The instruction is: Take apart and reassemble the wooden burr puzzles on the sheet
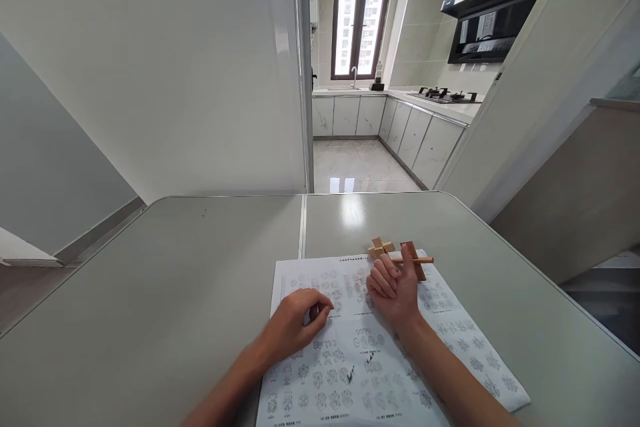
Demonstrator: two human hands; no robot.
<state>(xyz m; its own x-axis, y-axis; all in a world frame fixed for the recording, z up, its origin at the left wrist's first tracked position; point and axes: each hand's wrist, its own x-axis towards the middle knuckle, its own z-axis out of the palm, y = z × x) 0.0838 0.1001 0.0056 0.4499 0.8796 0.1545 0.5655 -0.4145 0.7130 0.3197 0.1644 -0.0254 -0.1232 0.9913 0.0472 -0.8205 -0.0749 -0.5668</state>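
Note:
My left hand (301,320) rests over the printed sheet (360,340), its fingers curled and thumb close to the index fingertip. Whether anything is between them is hidden. My right hand (397,290) is turned with its curled fingers and raised thumb visible, closed on a thin wooden stick (427,259) that pokes out to the right past the thumb. Just behind that thumb lies a flat brown wooden piece (421,272). Beside it, at the sheet's top edge, sits a small puzzle of crossed light wooden bars (381,247). Line drawings of puzzles and dark pen ticks cover the paper.
The grey-green table (150,307) has a seam running away from me and a rounded far edge. Beyond it, a doorway opens on a kitchen with white cabinets (425,140), a gas hob (445,95), a range hood (500,7) and a window (361,13).

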